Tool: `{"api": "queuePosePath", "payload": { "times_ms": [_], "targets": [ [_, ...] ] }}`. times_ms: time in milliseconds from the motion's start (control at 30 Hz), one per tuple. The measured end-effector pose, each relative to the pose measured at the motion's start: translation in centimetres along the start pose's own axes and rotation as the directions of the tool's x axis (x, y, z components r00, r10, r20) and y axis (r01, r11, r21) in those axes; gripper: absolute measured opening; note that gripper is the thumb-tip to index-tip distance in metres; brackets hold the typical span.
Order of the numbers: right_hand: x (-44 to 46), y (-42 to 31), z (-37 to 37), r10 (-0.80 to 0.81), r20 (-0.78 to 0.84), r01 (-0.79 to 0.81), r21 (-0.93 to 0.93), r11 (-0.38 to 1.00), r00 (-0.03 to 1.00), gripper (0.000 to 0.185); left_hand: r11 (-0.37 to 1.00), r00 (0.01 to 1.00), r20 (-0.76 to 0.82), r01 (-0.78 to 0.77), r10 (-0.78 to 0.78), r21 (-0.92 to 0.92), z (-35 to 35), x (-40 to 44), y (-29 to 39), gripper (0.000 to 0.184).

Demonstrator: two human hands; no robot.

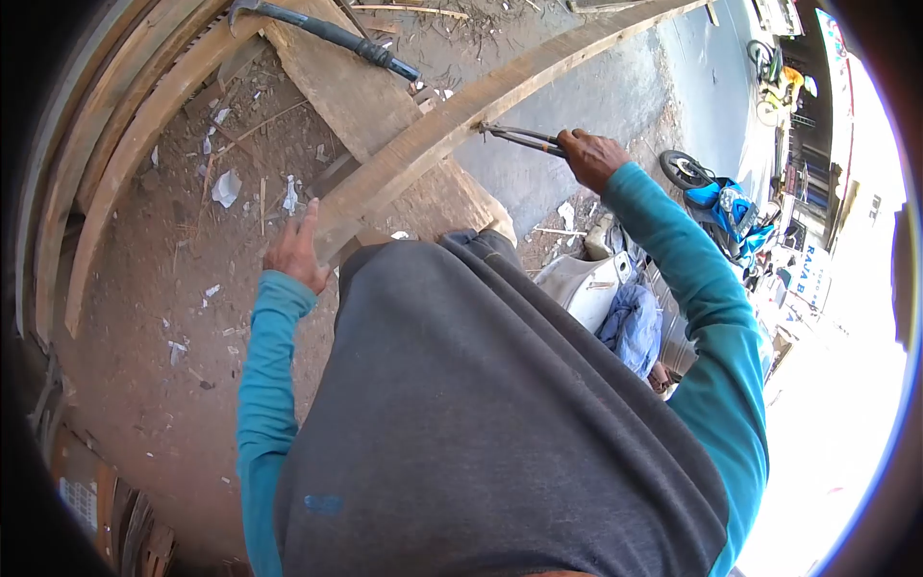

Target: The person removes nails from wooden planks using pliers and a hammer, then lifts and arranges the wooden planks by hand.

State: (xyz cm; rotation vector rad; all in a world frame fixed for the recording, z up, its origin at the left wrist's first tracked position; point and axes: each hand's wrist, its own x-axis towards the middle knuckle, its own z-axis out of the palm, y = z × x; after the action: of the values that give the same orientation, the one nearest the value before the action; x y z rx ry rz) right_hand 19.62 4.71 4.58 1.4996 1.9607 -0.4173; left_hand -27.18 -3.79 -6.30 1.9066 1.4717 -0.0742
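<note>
A long wooden beam (pixel 413 149) runs diagonally across a wide plank (pixel 336 72). My left hand (pixel 296 252) is at the beam's near end, with fingers and thumb about it; part of the grip is hidden. In my right hand (pixel 594 159) are the handles of metal pincers (pixel 524 137). Their jaws meet the side of the beam near its middle; whatever sits between them is too small to make out. A hammer (pixel 327 37) with a dark handle lies on the plank beyond the beam.
Curved wooden pieces (pixel 130 144) are stacked at the left. Paper scraps (pixel 226 188) and wood splinters litter the dirt ground. By my right side are a white container (pixel 586 293) and a blue cloth (pixel 635 327). A blue motorcycle (pixel 726 207) stands farther right.
</note>
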Motion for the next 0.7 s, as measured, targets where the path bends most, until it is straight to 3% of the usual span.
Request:
{"api": "queuePosePath", "payload": {
  "times_ms": [133,300,400,467,533,600,633,700],
  "targets": [
    [4.2,4.3,-0.4,-0.168,0.012,0.168,-0.049,0.985,0.986,0.012,0.999,0.997,0.065,0.031,-0.029,-0.032,-0.7,0.4,0.1,0.107],
    [8.1,7.7,2.6,-0.337,-0.033,0.338,0.059,0.939,0.941,0.013,0.990,0.996,0.085,0.022,-0.010,-0.137,-0.9,1.0,-1.0,0.101],
    [9.7,8.0,4.9,-0.338,-0.231,0.381,0.176,0.908,0.912,0.019,0.978,0.995,0.095,0.003,0.017,-0.208,-0.9,1.9,-1.9,0.095],
    [9.8,7.1,5.4,-0.188,-0.190,0.233,0.253,0.939,0.964,0.018,0.973,0.994,0.103,-0.020,0.044,-0.229,-1.0,2.4,-3.3,0.091],
    [9.6,5.7,6.5,-0.105,-0.276,0.195,0.323,0.926,0.955,0.021,0.961,0.968,0.250,0.069,0.000,-0.269,-0.7,3.8,-4.9,0.085],
    [9.1,4.2,10.2,-0.039,-0.367,0.228,0.487,0.843,0.929,0.024,0.955,0.980,0.189,-0.007,0.066,-0.297,-0.4,4.1,-5.1,0.083],
    [8.3,2.7,11.6,0.047,-0.248,0.110,0.583,0.805,0.968,0.027,0.942,0.982,0.142,-0.069,0.122,-0.329,-0.3,3.8,-5.5,0.081],
    [6.5,-0.7,14.7,0.196,-0.232,0.001,0.645,0.764,0.953,0.037,0.920,0.973,0.184,-0.060,0.141,-0.387,-0.8,4.0,-5.3,0.082]
  ]
}}
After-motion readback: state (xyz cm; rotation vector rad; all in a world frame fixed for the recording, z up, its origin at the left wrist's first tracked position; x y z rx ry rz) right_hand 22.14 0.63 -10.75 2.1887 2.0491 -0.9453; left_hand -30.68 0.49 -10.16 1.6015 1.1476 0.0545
